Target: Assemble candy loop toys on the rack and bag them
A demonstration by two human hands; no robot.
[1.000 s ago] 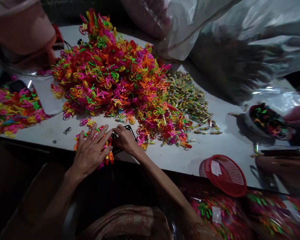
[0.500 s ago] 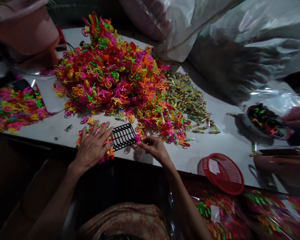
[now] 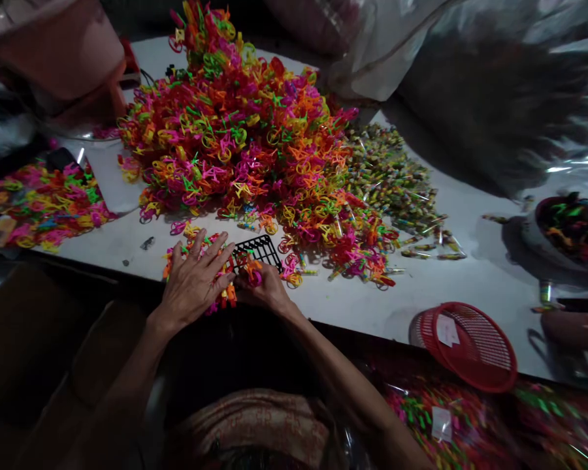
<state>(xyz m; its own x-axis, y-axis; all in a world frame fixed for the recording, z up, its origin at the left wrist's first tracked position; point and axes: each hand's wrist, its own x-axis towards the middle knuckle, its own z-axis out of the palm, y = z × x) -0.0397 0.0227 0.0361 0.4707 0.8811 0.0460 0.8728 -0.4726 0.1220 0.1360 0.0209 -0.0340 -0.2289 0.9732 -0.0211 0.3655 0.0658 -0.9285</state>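
Currently, the rack [image 3: 267, 252], a black grid, lies flat on the white table [image 3: 362, 313], near its front edge and mostly to the right of the left hand [image 3: 193, 284]. That hand is spread out, palm down, over a small batch of coloured pieces [image 3: 229, 295], with its fingertips close to the rack's left end; whether it grips any of them cannot be told. The right hand [image 3: 264, 284] is at the rack's near side, fingers curled around an orange and pink bit [image 3: 255, 274] and covering part of the grid. How many pieces it holds is hidden.

Beyond both hands rises a big heap [image 3: 245, 143] of tangled plastic shapes in pink, orange, yellow, red and green, its front fringe near the rack's far side. Small clear-cased tubes [image 3: 392, 176] with yellow and green in them lie against the heap's right side. Farther right are a bowl [image 3: 543, 238] of dark and bright pieces and, nearer the front, a red basket [image 3: 463, 375] with a white label, partly past the table edge. Another spread [image 3: 53, 205] of bright shapes lies at the left, beside a white container [image 3: 112, 179].
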